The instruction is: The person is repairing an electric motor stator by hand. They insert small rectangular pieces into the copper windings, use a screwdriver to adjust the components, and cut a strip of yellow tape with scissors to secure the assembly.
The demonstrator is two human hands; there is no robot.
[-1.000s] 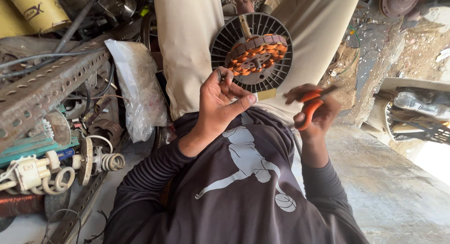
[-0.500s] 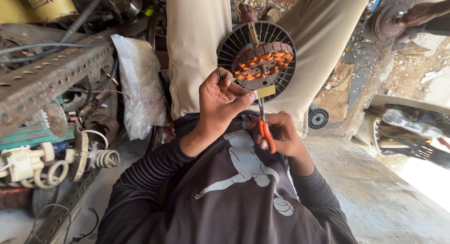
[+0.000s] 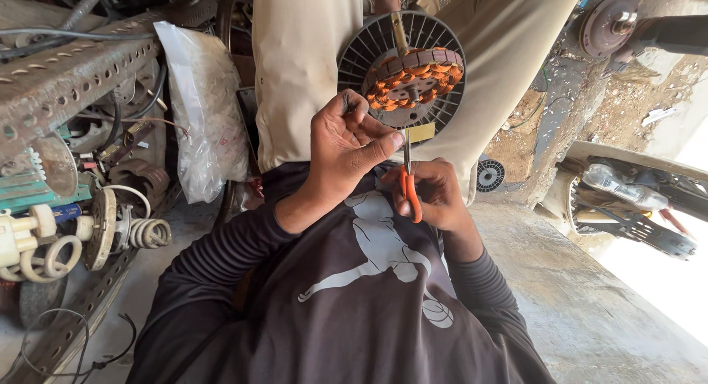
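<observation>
A round black fan motor (image 3: pixel 369 56) with orange-copper windings (image 3: pixel 413 74) rests between my knees in beige trousers. My left hand (image 3: pixel 343 148) is raised just below it, thumb and fingers pinched on a small yellow paper strip (image 3: pixel 421 132). Beside and slightly under the left hand is my right hand (image 3: pixel 435 196), gripping orange-handled scissors (image 3: pixel 409 189). Their thin blades point up and meet the strip beside my left thumb. My dark long-sleeved shirt fills the lower part of the head view.
A perforated metal rack (image 3: pixel 66 74) with cables, coil springs (image 3: pixel 144 233) and motor parts stands at the left. A clear plastic bag (image 3: pixel 206 111) hangs beside it. A small black wheel (image 3: pixel 488 175), a plastic bottle (image 3: pixel 619 183) and concrete floor (image 3: pixel 590 295) lie to the right.
My right hand has moved with the scissors from out at the right to the middle, under the motor, and its blades now meet my left thumb. The left hand has stayed nearly in place.
</observation>
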